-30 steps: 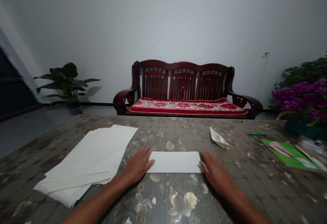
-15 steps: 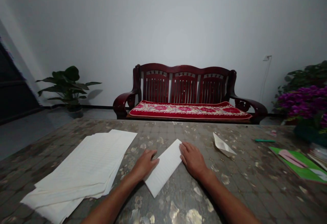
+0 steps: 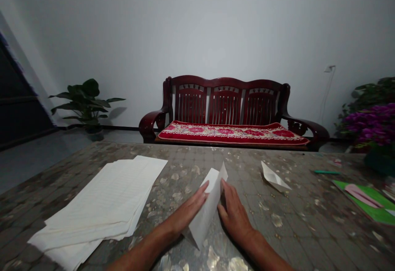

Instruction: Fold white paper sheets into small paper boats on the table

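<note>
A folded sheet of white paper stands partly raised on the patterned table in front of me, one flap lifted upright and another part lying flat behind it. My left hand rests against the left side of the raised flap, its fingers stretched toward the far end and partly hidden by the paper. On the right side, my right hand touches the flap's far edge with its fingertips, the thumb apart from the fingers.
A stack of white sheets lies at the left. Right of my hands sit a small folded paper, a green pen and a green card. Purple flowers stand at the far right. Behind the table is a wooden bench.
The folded paper lay flat under both hands before; one flap now stands raised between them. My left hand has moved right along the paper, and my right hand has turned more upright.
</note>
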Available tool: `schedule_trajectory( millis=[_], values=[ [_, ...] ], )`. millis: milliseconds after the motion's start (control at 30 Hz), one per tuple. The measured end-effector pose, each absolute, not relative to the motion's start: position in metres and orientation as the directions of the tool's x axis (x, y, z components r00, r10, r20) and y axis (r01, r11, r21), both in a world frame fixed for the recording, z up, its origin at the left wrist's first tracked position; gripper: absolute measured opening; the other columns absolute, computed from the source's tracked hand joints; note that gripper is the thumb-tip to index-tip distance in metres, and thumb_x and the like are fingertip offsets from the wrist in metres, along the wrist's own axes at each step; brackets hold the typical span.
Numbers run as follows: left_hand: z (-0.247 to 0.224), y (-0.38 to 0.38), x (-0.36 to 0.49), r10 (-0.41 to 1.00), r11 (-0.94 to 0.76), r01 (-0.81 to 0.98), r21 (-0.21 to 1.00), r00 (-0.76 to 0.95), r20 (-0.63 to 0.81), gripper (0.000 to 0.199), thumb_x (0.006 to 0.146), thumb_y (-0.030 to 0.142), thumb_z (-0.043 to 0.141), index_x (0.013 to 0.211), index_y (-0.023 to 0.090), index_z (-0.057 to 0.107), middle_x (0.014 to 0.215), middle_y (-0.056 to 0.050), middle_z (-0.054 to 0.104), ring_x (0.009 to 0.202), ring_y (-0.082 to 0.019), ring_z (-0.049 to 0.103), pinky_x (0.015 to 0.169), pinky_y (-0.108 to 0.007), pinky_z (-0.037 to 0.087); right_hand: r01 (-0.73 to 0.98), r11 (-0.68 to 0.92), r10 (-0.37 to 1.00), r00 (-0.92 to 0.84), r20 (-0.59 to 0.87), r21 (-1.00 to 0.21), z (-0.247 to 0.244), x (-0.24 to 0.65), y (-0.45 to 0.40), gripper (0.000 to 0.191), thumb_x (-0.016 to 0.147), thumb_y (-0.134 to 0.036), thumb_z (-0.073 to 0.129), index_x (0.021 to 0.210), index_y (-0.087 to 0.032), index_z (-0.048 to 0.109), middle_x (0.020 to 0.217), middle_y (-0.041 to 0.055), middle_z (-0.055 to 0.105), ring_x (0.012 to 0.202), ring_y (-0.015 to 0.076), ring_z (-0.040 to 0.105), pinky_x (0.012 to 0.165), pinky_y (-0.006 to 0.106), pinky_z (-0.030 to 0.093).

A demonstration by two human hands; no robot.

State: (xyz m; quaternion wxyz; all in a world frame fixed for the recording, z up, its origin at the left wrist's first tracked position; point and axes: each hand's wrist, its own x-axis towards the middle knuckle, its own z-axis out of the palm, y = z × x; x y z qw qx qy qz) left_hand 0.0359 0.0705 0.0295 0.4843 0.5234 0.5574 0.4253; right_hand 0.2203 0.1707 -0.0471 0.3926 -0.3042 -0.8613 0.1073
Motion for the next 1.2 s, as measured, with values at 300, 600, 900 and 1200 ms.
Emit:
schedule_trajectory(
  millis=[300, 600, 900, 1200],
  values=[
    [0.01, 0.07, 0.052, 0.946, -0.019, 0.49, 0.872, 0.291, -0.143, 0.072, 0.099, 0.065, 0.028, 0.156, 0.021, 0.031, 0.164, -0.007, 0.023, 0.153, -0.028, 0.016, 0.126, -0.047, 0.01, 0.519, 0.853, 0.342, -0.626, 0.701, 0.048, -0.022, 0.249, 0.17, 0.062, 0.085, -0.001, 0.049, 0.141, -0.03, 0.052, 0.145, 0.0091, 0.052, 0.137, 0.029, 0.042, 0.099, 0.042, 0.049],
    [-0.001, 0.093, -0.021, 0.937, -0.344, 0.753, 0.561, 0.31, 0.158, 0.056, 0.087, 0.007, 0.042, 0.137, 0.026, 0.058, 0.147, -0.003, 0.055, 0.14, -0.021, 0.044, 0.119, -0.042, 0.033, 0.352, 0.885, 0.462, -0.57, 0.68, -0.306, -0.026, 0.288, 0.193, 0.009, 0.085, -0.018, 0.063, 0.09, -0.022, 0.069, 0.11, 0.0103, 0.071, 0.112, 0.0254, 0.063, 0.091, 0.041, 0.054],
    [-0.005, 0.093, -0.017, 0.868, -0.47, 0.829, 0.302, 0.371, 0.331, 0.052, 0.092, 0.027, 0.059, 0.143, 0.031, 0.051, 0.161, -0.007, 0.034, 0.147, -0.031, 0.031, 0.12, -0.052, 0.027, 0.348, 0.85, 0.527, -0.569, 0.631, -0.397, -0.033, 0.294, 0.201, 0.012, 0.084, -0.029, 0.069, 0.093, -0.027, 0.076, 0.098, 0.0059, 0.077, 0.109, 0.0268, 0.066, 0.092, 0.047, 0.053],
    [-0.01, 0.094, -0.007, 0.847, -0.528, 0.763, 0.372, 0.441, 0.297, 0.028, 0.097, 0.033, 0.053, 0.118, 0.03, 0.071, 0.13, -0.008, 0.067, 0.135, -0.029, 0.05, 0.112, -0.048, 0.037, 0.482, 0.808, 0.589, -0.66, 0.466, -0.339, -0.031, 0.296, 0.195, 0.02, 0.085, -0.023, 0.064, 0.099, -0.031, 0.076, 0.106, 0.0031, 0.077, 0.103, 0.0234, 0.069, 0.102, 0.048, 0.043]
  ],
)
